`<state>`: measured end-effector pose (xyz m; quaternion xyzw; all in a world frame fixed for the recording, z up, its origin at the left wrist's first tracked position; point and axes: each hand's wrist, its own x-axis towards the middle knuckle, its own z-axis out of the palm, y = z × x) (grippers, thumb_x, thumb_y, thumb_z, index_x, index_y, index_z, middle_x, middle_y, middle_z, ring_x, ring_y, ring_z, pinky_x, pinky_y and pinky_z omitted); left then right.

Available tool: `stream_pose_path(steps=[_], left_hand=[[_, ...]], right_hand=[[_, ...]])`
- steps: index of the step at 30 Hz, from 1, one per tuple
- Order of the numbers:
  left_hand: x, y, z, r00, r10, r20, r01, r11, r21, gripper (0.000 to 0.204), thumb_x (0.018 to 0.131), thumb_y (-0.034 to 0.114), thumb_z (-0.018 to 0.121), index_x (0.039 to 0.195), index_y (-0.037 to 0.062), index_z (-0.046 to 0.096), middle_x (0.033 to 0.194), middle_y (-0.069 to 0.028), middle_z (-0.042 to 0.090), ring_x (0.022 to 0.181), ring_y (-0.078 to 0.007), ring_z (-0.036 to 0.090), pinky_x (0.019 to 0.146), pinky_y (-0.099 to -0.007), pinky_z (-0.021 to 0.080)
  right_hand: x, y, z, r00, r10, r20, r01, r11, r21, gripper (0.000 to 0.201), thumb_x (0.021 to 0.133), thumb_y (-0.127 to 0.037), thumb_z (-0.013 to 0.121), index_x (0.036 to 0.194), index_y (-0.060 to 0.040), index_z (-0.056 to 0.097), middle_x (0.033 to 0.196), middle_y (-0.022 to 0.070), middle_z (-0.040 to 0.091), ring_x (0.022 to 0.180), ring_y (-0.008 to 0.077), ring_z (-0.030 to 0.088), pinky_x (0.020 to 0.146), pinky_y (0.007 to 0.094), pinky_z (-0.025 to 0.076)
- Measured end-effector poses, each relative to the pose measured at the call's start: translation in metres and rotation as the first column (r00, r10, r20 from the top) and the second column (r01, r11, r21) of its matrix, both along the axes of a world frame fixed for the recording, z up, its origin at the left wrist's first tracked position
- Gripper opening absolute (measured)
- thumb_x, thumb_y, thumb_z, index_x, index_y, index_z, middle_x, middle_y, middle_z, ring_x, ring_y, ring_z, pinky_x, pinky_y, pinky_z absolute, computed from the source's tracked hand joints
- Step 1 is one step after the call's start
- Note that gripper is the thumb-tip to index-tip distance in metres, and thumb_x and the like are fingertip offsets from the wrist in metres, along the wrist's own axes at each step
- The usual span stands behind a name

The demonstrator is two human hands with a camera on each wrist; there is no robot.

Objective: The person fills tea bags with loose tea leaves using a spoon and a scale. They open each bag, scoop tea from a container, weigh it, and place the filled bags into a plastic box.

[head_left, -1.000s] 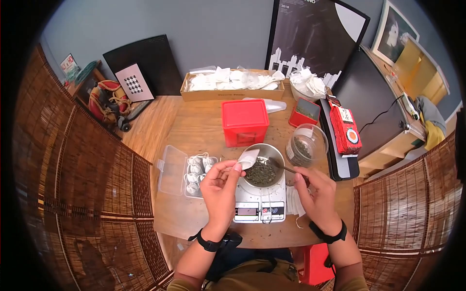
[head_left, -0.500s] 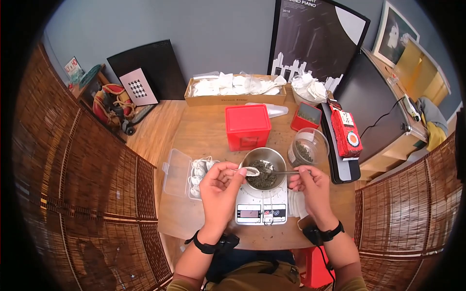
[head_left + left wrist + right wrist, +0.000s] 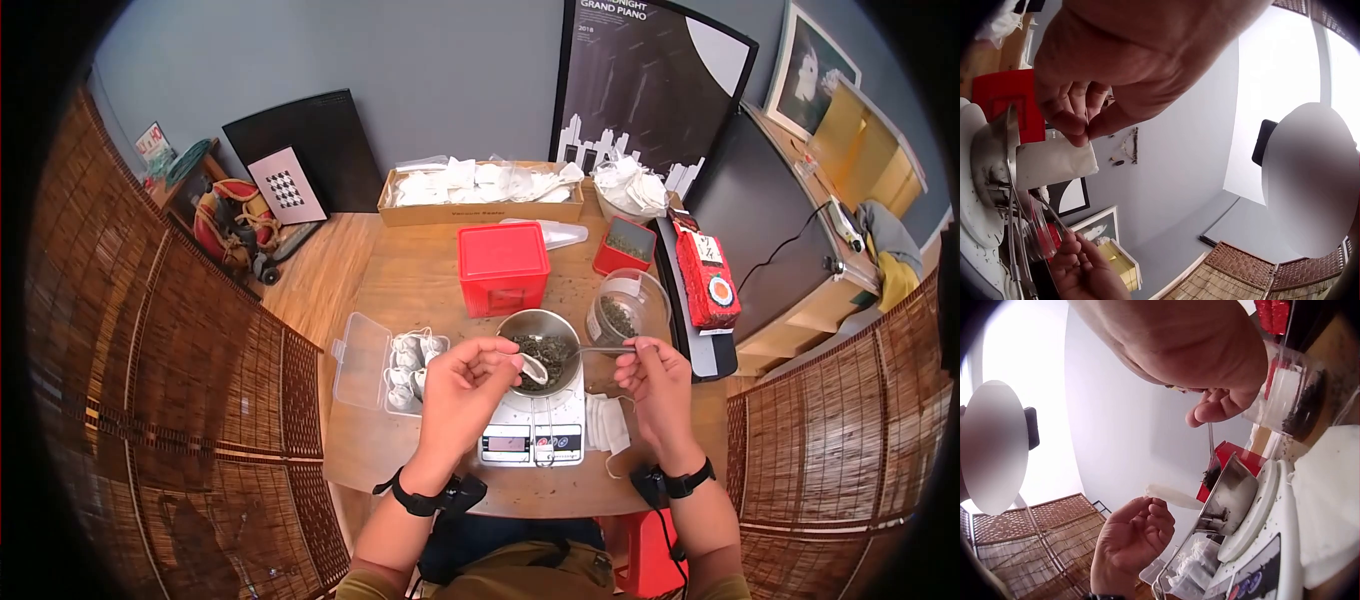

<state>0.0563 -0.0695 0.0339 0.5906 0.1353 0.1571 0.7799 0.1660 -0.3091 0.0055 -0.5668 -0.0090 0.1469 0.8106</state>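
Note:
My left hand [image 3: 465,400] pinches the rim of a small white pouch [image 3: 534,370], its mouth held open over the near left part of a metal pot [image 3: 574,378]. In the left wrist view the pouch [image 3: 1057,165] hangs from thumb and fingertips. My right hand [image 3: 660,400] grips the handle of a metal spoon [image 3: 606,350]; in the right wrist view, dark dried leaves [image 3: 1211,479] lie on its bowl at the pot's rim. Dried leaves also cover the bottom of the pot, which stands on a white scale [image 3: 553,418].
Left of the scale stands a clear box of filled pouches [image 3: 407,374]. Flat white pouches [image 3: 606,424] lie to its right. Behind are a red canister [image 3: 503,262], a clear tub of leaves [image 3: 619,318], a red tin [image 3: 626,246] and a cardboard box [image 3: 480,213].
The pouch has tilted and turned its mouth upward, and has shifted slightly right and nearer. The spoon has lifted from inside the pot to about its right rim.

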Motion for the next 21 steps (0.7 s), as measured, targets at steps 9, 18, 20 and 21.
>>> stream_pose_path(steps=[9, 18, 20, 21], left_hand=[[0.014, 0.009, -0.003, 0.996, -0.085, -0.038, 0.085, 0.996, 0.009, 0.012, 0.098, 0.001, 0.078, 0.108, -0.0037, 0.075, 0.092, -0.0052, 0.079, 0.08, -0.0076, 0.072, 0.074, -0.0218, 0.058], [0.023, 0.01, -0.004, 0.991, -0.097, -0.094, 0.11, 0.985, 0.133, 0.015, 0.097, 0.004, 0.077, 0.108, -0.0069, 0.079, 0.091, -0.0071, 0.08, 0.079, -0.0072, 0.072, 0.072, -0.0223, 0.056], [0.024, 0.01, -0.006, 0.991, -0.099, -0.093, 0.111, 0.984, 0.138, 0.016, 0.097, 0.004, 0.077, 0.108, -0.0072, 0.079, 0.09, -0.0073, 0.08, 0.079, -0.0075, 0.073, 0.073, -0.0229, 0.057], [0.025, 0.011, -0.007, 0.99, -0.101, -0.102, 0.115, 0.984, 0.14, 0.014, 0.097, 0.003, 0.077, 0.108, -0.0054, 0.08, 0.09, -0.0072, 0.08, 0.079, -0.0083, 0.072, 0.073, -0.0232, 0.057]], right_hand=[[0.006, -0.008, 0.015, 0.999, -0.019, 0.026, 0.018, 0.999, 0.046, 0.021, 0.113, -0.017, 0.06, 0.117, 0.0013, 0.071, 0.09, 0.0078, 0.075, 0.072, 0.013, 0.069, 0.068, 0.0256, 0.054], [0.008, -0.001, 0.047, 0.994, 0.078, 0.078, -0.08, 0.997, 0.023, 0.021, 0.113, -0.018, 0.06, 0.115, 0.0004, 0.07, 0.087, 0.0064, 0.074, 0.069, 0.0114, 0.067, 0.065, 0.0244, 0.052], [0.01, 0.001, 0.049, 0.986, 0.118, 0.114, -0.115, 0.993, -0.037, 0.021, 0.113, -0.018, 0.06, 0.115, 0.0002, 0.07, 0.087, 0.0056, 0.073, 0.068, 0.0101, 0.066, 0.064, 0.0237, 0.051], [0.011, 0.001, 0.05, 0.986, 0.122, 0.115, -0.119, 0.992, -0.037, 0.021, 0.113, -0.018, 0.06, 0.115, 0.0002, 0.07, 0.087, 0.0056, 0.073, 0.068, 0.0101, 0.066, 0.064, 0.0237, 0.051]])
